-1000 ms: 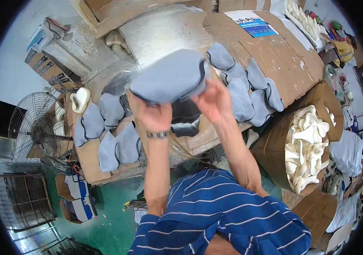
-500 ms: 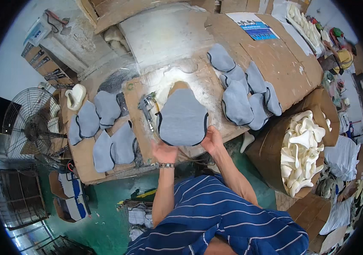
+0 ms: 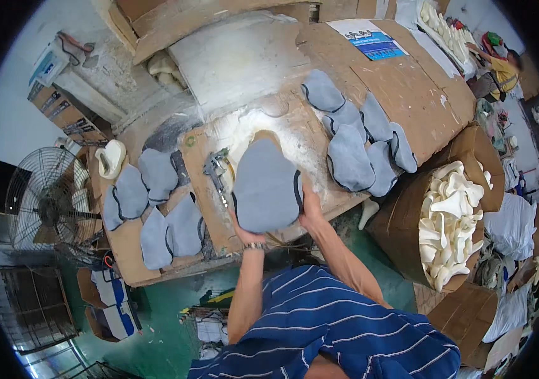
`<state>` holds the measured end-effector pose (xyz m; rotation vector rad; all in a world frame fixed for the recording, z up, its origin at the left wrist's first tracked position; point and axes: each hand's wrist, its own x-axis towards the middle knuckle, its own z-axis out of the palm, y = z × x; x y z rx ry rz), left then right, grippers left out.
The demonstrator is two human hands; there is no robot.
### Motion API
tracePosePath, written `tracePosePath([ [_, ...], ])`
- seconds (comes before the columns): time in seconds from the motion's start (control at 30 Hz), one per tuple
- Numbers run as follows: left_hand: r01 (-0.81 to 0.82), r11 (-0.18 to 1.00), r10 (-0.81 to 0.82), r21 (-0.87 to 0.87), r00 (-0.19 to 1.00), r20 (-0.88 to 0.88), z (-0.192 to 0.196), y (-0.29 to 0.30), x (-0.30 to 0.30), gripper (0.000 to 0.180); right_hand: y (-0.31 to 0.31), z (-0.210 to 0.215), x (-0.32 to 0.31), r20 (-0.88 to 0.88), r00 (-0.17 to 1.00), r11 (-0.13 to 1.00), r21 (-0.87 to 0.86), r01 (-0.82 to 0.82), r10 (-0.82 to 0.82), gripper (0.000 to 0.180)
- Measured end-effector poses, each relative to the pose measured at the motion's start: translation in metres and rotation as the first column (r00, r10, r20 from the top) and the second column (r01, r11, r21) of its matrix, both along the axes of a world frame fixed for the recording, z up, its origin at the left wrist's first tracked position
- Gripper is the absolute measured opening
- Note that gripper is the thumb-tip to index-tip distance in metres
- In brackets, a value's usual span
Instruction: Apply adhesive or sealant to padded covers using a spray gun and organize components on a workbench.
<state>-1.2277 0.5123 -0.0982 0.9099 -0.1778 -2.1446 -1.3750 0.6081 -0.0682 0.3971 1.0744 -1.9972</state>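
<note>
1. The left hand and right hand grip the grey cover between them, at its near-left corner and right edge; most fingers are hidden beneath it.
2. The cover is over the table's near edge, its narrower, rounded end pointing away from the person and its long axis running nearly straight outward; black trim lines both sides.
3. The left forearm runs almost straight forward; the right slants inward.
4. Cardboard covers the table, with white residue beyond the cover and a spray gun just left of it.
5. More grey pieces lie left and right.
6. Around stand a fan and a carton of cream-coloured parts on green floor; a co-worker is far right.
</note>
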Motion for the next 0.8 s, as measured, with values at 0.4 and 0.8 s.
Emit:
tracePosePath([
  [0.4,-0.048,0.949,0.012,-0.311,0.993,-0.117,0.139,-0.106,-0.059,0.063,-0.086,0.091,-0.049,-0.283,0.959,0.981,-0.194,-0.028,-0.028,0.033],
  [0.8,-0.017,0.999,0.027,-0.048,0.975,0.218,-0.023,-0.049,-0.010,0.060,-0.015,-0.050,-0.004,-0.076,0.997,0.963,0.264,0.051,-0.032,0.034],
])
